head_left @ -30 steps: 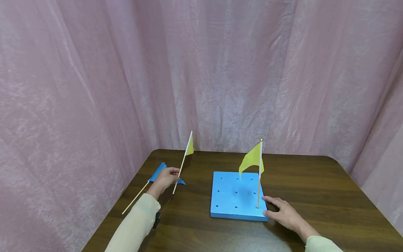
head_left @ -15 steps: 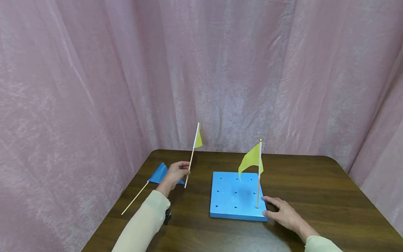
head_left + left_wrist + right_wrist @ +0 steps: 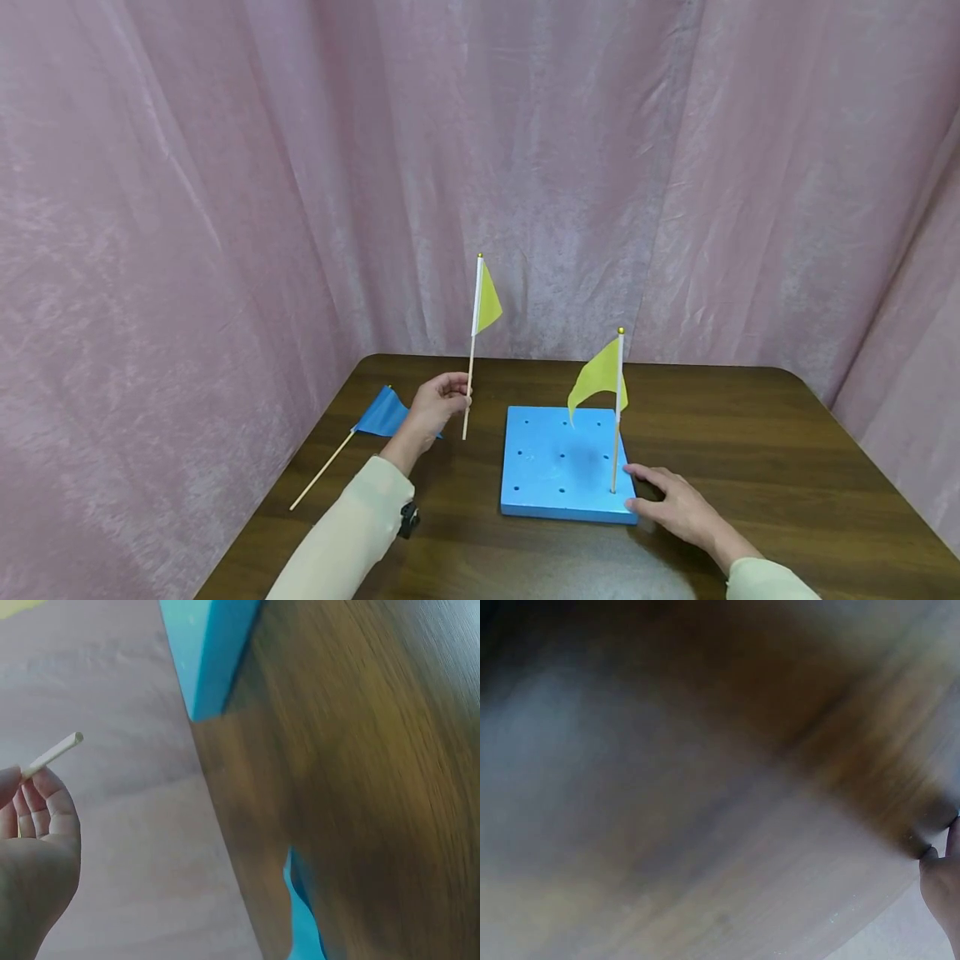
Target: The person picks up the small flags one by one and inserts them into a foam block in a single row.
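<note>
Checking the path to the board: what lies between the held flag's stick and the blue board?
Only bare table, seen in the head view: the held flag, pinched by the left hand, hangs just left of the board.

I see the foam board (image 3: 558, 462) mid-table (image 3: 750, 467); one flag (image 3: 617, 408) stands in its near-right corner, another flag (image 3: 360, 437) lies well left of it.

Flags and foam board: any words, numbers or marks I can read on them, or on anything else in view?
None to read. The two yellow flags, the blue flag lying on the table and the blue foam board are plain; the board shows only holes. The pink curtain is blank too.
</note>
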A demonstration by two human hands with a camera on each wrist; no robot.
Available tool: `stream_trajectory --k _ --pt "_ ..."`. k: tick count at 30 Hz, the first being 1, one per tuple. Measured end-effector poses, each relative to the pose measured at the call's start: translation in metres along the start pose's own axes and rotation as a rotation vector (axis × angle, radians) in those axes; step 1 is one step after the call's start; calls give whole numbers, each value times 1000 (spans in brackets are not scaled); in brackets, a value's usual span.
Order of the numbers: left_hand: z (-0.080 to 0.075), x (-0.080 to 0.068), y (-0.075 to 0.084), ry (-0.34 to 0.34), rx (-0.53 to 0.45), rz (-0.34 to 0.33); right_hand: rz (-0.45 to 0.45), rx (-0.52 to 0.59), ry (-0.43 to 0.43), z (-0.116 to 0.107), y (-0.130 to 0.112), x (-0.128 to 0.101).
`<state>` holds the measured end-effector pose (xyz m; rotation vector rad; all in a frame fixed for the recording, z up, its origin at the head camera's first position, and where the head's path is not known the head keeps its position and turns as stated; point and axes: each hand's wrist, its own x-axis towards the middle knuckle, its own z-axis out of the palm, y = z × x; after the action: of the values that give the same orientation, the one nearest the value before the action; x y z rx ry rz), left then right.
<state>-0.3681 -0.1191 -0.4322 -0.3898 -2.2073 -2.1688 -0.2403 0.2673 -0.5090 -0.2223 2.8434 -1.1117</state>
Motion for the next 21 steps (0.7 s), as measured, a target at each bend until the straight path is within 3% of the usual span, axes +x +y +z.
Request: stream_trajectory --k 8,21 --pt "22 -5 4 -15 -18 16 4 5 0 1 1 -1" --pt "59 -16 -10 -62 -36 3 21 -7 -1 3 0 2"
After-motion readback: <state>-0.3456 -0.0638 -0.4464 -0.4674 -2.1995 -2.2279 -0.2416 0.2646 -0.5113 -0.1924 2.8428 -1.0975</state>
